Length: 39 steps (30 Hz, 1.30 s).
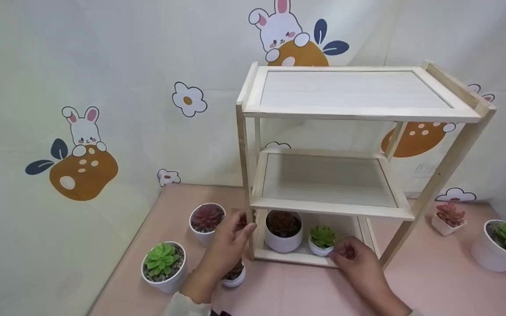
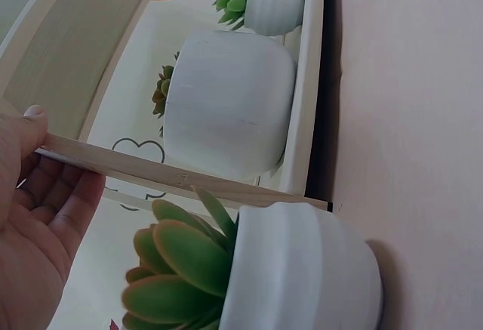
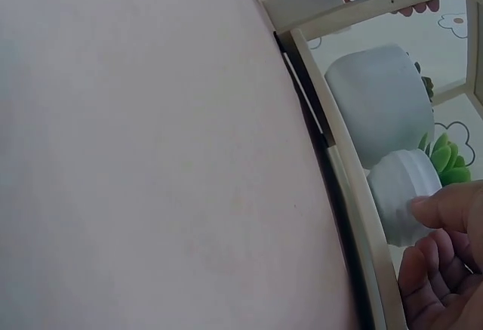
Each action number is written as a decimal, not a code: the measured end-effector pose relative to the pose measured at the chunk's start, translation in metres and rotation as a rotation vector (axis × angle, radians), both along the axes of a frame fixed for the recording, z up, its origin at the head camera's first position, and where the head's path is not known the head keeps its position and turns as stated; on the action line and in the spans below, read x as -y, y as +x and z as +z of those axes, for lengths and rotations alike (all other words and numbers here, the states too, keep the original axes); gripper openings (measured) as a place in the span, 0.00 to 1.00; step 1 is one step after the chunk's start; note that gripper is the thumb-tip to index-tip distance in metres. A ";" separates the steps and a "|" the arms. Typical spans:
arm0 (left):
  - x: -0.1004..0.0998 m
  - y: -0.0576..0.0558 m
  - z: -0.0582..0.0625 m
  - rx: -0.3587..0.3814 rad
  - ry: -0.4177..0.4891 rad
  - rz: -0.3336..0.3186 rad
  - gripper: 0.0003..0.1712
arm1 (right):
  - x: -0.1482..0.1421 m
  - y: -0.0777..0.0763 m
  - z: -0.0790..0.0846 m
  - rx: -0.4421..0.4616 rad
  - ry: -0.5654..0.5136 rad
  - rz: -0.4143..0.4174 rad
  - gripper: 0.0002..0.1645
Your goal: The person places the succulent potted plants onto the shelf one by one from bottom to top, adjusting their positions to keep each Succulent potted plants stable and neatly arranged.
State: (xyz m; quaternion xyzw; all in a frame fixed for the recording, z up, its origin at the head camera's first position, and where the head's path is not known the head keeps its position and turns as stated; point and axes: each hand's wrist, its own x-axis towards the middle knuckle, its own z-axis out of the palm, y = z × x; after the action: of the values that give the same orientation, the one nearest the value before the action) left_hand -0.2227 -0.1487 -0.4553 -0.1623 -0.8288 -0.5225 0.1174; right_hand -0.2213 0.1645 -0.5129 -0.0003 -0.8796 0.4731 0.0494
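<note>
A three-tier wooden shelf [image 1: 332,210] stands on the pink table. My left hand [image 1: 230,239] grips its left front post [image 2: 143,170], thumb on one side and fingers on the other. On the bottom tier are a large white pot with a dark red succulent [image 1: 283,239] and, to its right, a small white pot with a green succulent [image 1: 322,240]. At that small pot's right side is my right hand [image 1: 358,259], fingers curled. In the right wrist view, its thumb [image 3: 438,208] lies against the ribbed wall of the small pot [image 3: 404,190].
Left of the shelf stand a green succulent pot [image 1: 164,267], a dark red one [image 1: 207,219] and a small pot [image 1: 234,276] partly behind my left forearm. To the right are a pink succulent [image 1: 449,218] and a large green one [image 1: 501,245]. A printed cloth [image 1: 147,66] hangs behind.
</note>
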 end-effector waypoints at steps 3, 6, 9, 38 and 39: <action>0.000 0.000 0.000 -0.008 -0.004 0.006 0.19 | -0.001 0.000 0.001 0.028 0.007 0.008 0.10; 0.000 0.001 0.000 -0.017 -0.019 0.018 0.20 | -0.001 0.001 0.002 0.025 0.003 0.009 0.10; 0.000 0.001 0.000 -0.016 -0.021 0.019 0.18 | -0.001 0.002 0.002 0.015 0.001 0.010 0.10; 0.001 -0.001 0.000 -0.007 0.018 -0.015 0.17 | -0.003 0.023 0.041 -0.054 -0.130 0.028 0.14; 0.001 -0.001 0.000 -0.005 0.022 -0.016 0.17 | -0.005 0.024 0.043 -0.054 -0.136 0.028 0.14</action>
State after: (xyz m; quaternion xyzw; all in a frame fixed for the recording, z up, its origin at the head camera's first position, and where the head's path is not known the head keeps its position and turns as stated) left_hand -0.2233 -0.1502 -0.4554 -0.1692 -0.8213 -0.5321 0.1170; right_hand -0.1977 0.1690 -0.4696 0.0215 -0.8437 0.5323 0.0664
